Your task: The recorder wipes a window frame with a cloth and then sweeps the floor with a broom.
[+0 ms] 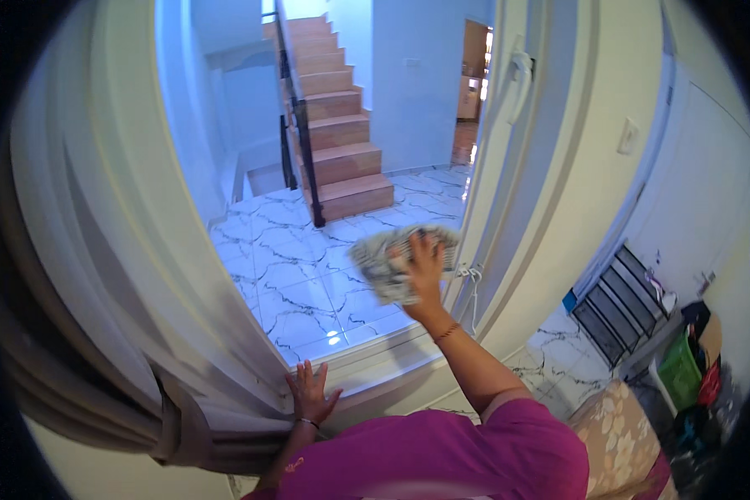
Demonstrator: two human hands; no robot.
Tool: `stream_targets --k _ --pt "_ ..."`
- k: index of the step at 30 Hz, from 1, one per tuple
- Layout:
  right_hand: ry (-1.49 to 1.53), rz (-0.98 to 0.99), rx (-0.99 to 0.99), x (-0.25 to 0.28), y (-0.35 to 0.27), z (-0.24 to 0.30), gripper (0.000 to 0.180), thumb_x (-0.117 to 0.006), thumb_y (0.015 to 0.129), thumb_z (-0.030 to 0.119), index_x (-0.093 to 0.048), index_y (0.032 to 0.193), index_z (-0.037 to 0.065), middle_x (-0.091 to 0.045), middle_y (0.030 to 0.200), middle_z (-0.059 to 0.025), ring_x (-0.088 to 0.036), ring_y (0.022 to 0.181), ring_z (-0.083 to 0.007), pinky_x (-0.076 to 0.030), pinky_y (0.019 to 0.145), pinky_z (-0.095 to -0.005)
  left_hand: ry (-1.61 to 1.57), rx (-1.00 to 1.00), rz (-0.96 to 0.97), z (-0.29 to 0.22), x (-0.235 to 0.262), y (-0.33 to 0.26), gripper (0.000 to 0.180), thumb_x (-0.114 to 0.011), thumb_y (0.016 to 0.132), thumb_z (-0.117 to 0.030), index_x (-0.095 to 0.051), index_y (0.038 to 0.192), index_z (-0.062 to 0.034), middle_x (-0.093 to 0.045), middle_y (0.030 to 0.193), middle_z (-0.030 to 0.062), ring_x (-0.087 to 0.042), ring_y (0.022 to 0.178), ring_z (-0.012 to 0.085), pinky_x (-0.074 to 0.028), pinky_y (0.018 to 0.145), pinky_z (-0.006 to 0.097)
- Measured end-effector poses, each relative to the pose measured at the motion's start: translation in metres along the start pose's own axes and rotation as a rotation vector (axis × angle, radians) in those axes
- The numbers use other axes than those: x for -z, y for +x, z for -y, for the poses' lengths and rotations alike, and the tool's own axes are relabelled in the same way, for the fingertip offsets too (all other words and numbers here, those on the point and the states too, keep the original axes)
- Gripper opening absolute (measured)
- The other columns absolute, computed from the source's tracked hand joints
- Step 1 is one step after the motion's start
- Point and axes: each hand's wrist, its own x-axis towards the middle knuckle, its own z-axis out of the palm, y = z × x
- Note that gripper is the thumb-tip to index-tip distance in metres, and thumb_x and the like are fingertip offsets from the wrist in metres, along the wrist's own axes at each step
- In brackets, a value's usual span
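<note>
My right hand point(425, 271) is raised and shut on a crumpled grey-white cloth point(383, 258), which it presses flat against what looks like a glass pane, close to the white frame point(496, 208) on the right. My left hand point(311, 392) rests open, fingers spread, on the white sill point(392, 354) below, right beside the gathered edge of the pale curtain point(108, 275). A bracelet shows on each wrist, and both arms come out of magenta sleeves at the bottom.
Beyond the opening lie a marbled white tile floor point(292, 267) and a wooden staircase point(337, 125) with a dark railing. A white handle point(521, 79) sits on the frame. On the right are a wall switch point(627, 136), a dark rack point(621, 304), a green basket point(682, 371) and a floral cushion point(621, 433).
</note>
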Motion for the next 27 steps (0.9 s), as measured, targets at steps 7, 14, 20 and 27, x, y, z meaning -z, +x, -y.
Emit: stream_targets --k 7,14,20,27 --pt "-0.199 -0.116 0.14 -0.026 0.033 -0.019 0.045 -0.051 0.081 0.017 -0.053 0.123 0.034 -0.036 0.14 -0.0084 -0.027 0.131 -0.0334 -0.014 0.102 -0.0622 -0.002 0.07 -0.02 0.002 -0.008 -0.001 0.076 -0.051 0.078 -0.06 -0.034 0.137 -0.0151 -0.024 0.144 0.0175 -0.012 0.137 0.0301 0.003 0.107 0.056" --pt "-0.264 -0.435 0.122 0.07 0.224 -0.053 0.055 -0.061 0.076 0.038 -0.047 0.129 0.031 -0.034 0.14 -0.0127 -0.028 0.129 -0.0399 -0.019 0.104 -0.0547 -0.013 0.064 0.01 0.003 -0.009 -0.003 0.078 -0.051 0.078 -0.059 -0.029 0.138 -0.0148 -0.02 0.146 0.0168 -0.006 0.138 0.0289 0.004 0.106 0.057" --pt "-0.211 -0.362 0.107 0.05 0.197 -0.038 0.056 -0.058 0.077 0.046 -0.048 0.129 0.03 -0.031 0.142 -0.0136 -0.026 0.13 -0.0402 -0.016 0.105 -0.0543 0.078 0.055 -0.037 0.004 -0.013 -0.005 0.076 -0.052 0.079 -0.058 -0.03 0.137 -0.015 -0.019 0.146 0.0168 -0.007 0.138 0.0291 0.001 0.106 0.057" --pt "-0.23 -0.199 0.157 0.03 0.128 -0.038 0.058 -0.056 0.074 0.057 -0.053 0.124 0.03 -0.03 0.143 -0.0128 -0.023 0.132 -0.0396 -0.016 0.103 -0.0563 -0.049 0.049 -0.021 0.002 -0.01 -0.002 0.075 -0.052 0.079 -0.058 -0.032 0.136 -0.0137 -0.023 0.143 0.0176 -0.014 0.136 0.0323 0.0 0.107 0.057"
